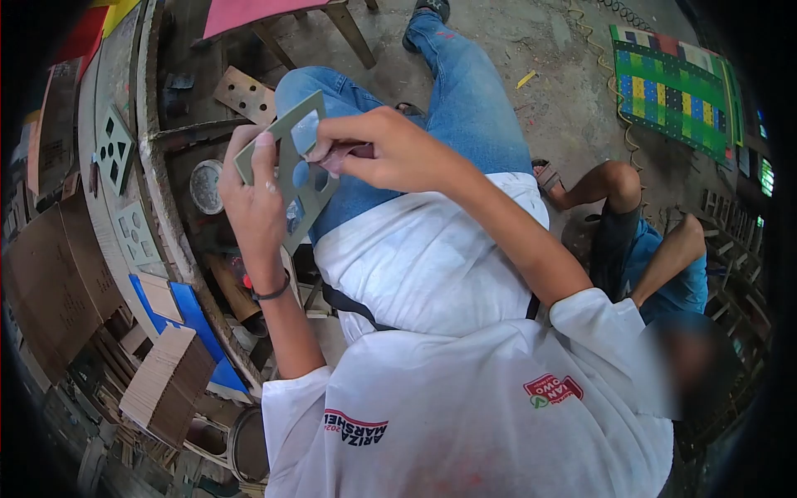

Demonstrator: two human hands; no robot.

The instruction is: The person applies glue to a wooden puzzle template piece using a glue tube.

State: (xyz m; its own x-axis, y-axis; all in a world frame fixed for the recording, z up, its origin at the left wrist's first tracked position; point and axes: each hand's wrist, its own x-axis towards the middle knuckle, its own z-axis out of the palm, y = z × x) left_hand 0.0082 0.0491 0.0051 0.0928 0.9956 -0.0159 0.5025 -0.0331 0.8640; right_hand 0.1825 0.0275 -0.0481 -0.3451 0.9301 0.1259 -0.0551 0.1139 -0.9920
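Note:
My left hand [251, 195] grips a grey-green board [309, 212] by its edge, thumb on its face. The board is tilted over my lap and has several shaped holes cut through it. Pinched in the fingers of my right hand [382, 149] is a folded piece of sandpaper [336, 158], pinkish-brown, pressed at the edge of a cutout. White dust shows on my left fingers. Part of the board lies hidden behind my right fingers.
On the bench [170, 241] to the left lie two similar boards, a dark-edged one [113, 149] and a pale one [137, 235]. A round container [207, 187] stands below. A person [656, 241] sits at right, near colourful perforated panels [672, 95].

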